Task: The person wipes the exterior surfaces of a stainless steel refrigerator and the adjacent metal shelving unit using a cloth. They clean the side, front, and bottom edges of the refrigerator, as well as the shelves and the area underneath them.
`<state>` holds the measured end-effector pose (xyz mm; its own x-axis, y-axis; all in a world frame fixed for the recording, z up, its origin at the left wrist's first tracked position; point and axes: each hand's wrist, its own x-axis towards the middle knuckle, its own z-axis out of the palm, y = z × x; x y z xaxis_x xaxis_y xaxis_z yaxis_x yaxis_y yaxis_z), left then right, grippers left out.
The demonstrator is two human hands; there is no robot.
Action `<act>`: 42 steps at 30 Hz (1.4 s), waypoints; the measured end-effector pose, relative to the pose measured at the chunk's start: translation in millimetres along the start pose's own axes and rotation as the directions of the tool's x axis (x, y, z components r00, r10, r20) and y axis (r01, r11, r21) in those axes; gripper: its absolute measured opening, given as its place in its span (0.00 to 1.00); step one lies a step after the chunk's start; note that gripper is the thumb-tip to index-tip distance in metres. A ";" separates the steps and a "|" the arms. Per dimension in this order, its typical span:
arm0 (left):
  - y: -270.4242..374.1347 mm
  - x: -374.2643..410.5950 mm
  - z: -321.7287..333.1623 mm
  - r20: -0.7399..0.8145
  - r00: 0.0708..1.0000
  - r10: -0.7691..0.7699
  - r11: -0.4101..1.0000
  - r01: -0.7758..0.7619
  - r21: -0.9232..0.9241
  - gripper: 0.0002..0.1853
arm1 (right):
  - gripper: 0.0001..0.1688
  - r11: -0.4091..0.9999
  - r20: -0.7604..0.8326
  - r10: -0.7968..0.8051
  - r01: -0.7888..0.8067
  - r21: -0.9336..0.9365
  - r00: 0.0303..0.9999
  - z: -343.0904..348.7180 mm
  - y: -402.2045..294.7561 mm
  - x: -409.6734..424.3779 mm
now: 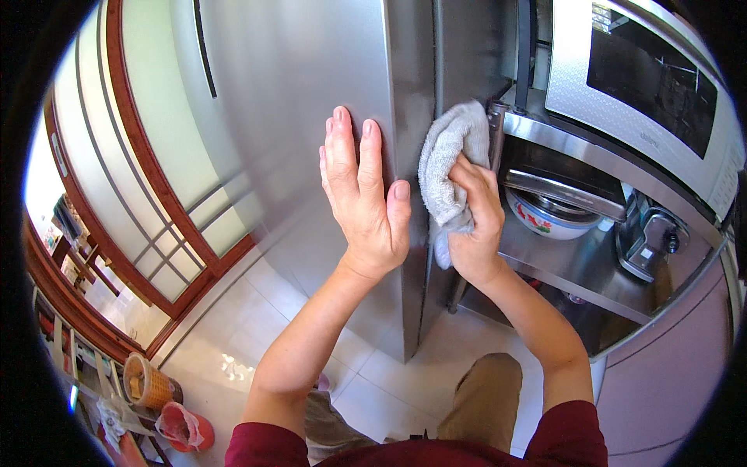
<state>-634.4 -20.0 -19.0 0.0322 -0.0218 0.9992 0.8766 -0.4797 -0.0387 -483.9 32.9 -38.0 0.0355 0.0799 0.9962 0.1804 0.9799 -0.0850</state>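
Before me stands a tall metallic refrigerator [303, 76], its front facing left and its darker side on the right. My left hand [365, 198] rests against the front near the vertical edge, fingers pointing up and thumb apart, holding nothing. In my right hand [478, 222] is a bunched light grey terry cloth [452, 166], up against the refrigerator's dark side. The fingers curl around the cloth, and its lower end hangs below the hand. The palm side of the right hand is hidden.
At right, a metal shelf rack [583, 274] holds a silver microwave oven [636, 76], an enamel bowl [545, 219] and a black appliance [650, 239]. Wood-framed sliding doors [169, 175] stand left. A red bin [189, 429] and an orange basket [152, 385] sit on the tiled floor lower left.
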 end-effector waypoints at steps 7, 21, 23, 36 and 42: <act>-0.7 -0.3 -2.0 -0.010 0.999 -0.053 0.999 0.053 -0.005 0.32 | 0.32 0.997 -0.136 -0.077 0.079 0.015 0.988 20.0 21.7 126.6; -9.3 -7.0 -1.7 -0.083 0.984 -0.159 0.918 0.116 -0.380 0.30 | 0.24 0.964 0.017 -0.209 0.203 0.170 0.978 18.8 -36.8 71.2; -13.7 -6.7 -0.6 -0.099 0.987 -0.130 0.921 0.083 -0.380 0.30 | 0.21 0.981 -0.010 -0.139 0.139 0.134 0.990 20.5 -44.7 27.1; -9.7 -4.7 3.8 -0.095 0.995 -0.040 0.965 0.014 -0.262 0.35 | 0.31 0.496 0.047 0.867 -0.868 0.037 0.497 2.3 -75.7 -290.6; -5.1 -4.9 6.6 -0.076 0.997 -0.018 0.989 0.006 -0.148 0.41 | 0.28 0.240 -0.133 0.970 -0.854 0.462 0.201 -2.9 -14.1 -208.8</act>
<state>-635.8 -11.7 -23.7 -0.0197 -0.0798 0.9966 0.7962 -0.6042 -0.0327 -491.0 1.9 -244.9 0.3128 0.9428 0.1153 -0.4406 0.2516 -0.8617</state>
